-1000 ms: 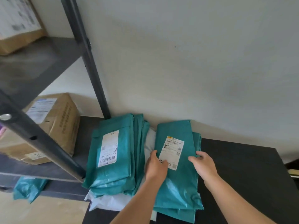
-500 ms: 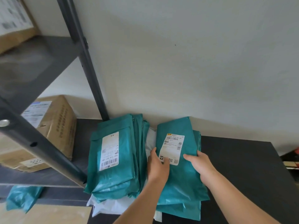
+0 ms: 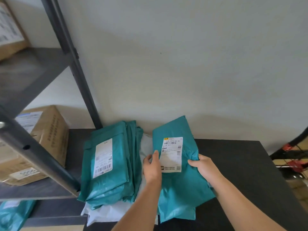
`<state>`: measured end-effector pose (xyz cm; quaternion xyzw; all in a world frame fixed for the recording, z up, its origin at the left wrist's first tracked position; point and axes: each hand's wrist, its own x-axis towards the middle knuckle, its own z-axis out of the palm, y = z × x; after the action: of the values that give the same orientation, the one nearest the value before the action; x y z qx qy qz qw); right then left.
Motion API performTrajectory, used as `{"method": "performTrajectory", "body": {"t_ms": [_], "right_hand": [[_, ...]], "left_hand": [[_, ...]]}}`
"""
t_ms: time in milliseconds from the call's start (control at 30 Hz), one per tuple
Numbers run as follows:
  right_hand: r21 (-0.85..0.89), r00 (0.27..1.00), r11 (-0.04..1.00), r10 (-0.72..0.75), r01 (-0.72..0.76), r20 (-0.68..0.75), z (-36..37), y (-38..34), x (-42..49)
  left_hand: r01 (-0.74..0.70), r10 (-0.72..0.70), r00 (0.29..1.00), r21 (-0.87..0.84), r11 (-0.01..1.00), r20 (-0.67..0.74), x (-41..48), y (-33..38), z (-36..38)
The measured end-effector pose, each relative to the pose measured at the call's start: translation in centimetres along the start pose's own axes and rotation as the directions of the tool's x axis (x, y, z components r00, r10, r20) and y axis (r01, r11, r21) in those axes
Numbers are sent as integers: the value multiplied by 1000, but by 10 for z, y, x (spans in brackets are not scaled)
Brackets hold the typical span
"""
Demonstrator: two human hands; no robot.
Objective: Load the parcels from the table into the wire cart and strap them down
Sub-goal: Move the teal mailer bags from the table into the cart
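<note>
On the black table (image 3: 241,167), against the wall, lie two heaps of parcels. The left hand (image 3: 152,169) grips the left edge of the top teal parcel (image 3: 183,187) in the heap nearer the table's middle. Its thumb lies by the white label (image 3: 172,154) and its fingers curl under the edge. The right hand (image 3: 205,167) pinches the parcel's right edge, thumb on top. Another teal parcel (image 3: 176,214) shows beneath, toward the table's near edge.

At the table's left end sits a stack of teal parcels (image 3: 116,187) over a white parcel (image 3: 103,212).

Left of the table, a dark shelf rack (image 3: 75,72) holds a cardboard box (image 3: 50,130), a second box (image 3: 10,30) above and a teal bag (image 3: 13,214) below.

Beyond the table's right end a wire cart (image 3: 298,155) with red straps (image 3: 295,164) shows; its contents cannot be made out.
</note>
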<state>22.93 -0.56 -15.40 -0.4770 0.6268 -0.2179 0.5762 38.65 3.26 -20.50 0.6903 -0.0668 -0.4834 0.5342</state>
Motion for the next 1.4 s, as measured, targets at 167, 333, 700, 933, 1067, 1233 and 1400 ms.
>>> {"method": "performTrajectory", "body": {"t_ms": [167, 333, 700, 933, 1067, 1233, 1400], "right_hand": [[22, 999, 1000, 5, -6, 45, -27, 13, -20], [130, 998, 990, 62, -61, -1, -62, 44, -42], [383, 982, 923, 108, -41, -154, -177, 137, -113], [477, 937, 879, 189, -28, -293, -242, 200, -173], [501, 911, 865, 234, -36, -338, -278, 239, -203], [516, 879, 856, 276, -40, -390, -321, 291, -239], [627, 819, 779, 358, 3, -449, -352, 331, -265]], "left_hand": [[142, -141, 968, 6, 990, 208, -12, -1, 9], [81, -88, 955, 35, 996, 282, -31, -12, 29], [7, -79, 873, 150, 989, 481, -145, -67, 114], [-26, -142, 797, 269, 963, 587, -224, -130, 155], [-43, -197, 746, 341, 939, 636, -259, -167, 175], [-59, -247, 696, 396, 916, 674, -302, -213, 201], [-91, -321, 603, 463, 882, 730, -341, -243, 233]]}}
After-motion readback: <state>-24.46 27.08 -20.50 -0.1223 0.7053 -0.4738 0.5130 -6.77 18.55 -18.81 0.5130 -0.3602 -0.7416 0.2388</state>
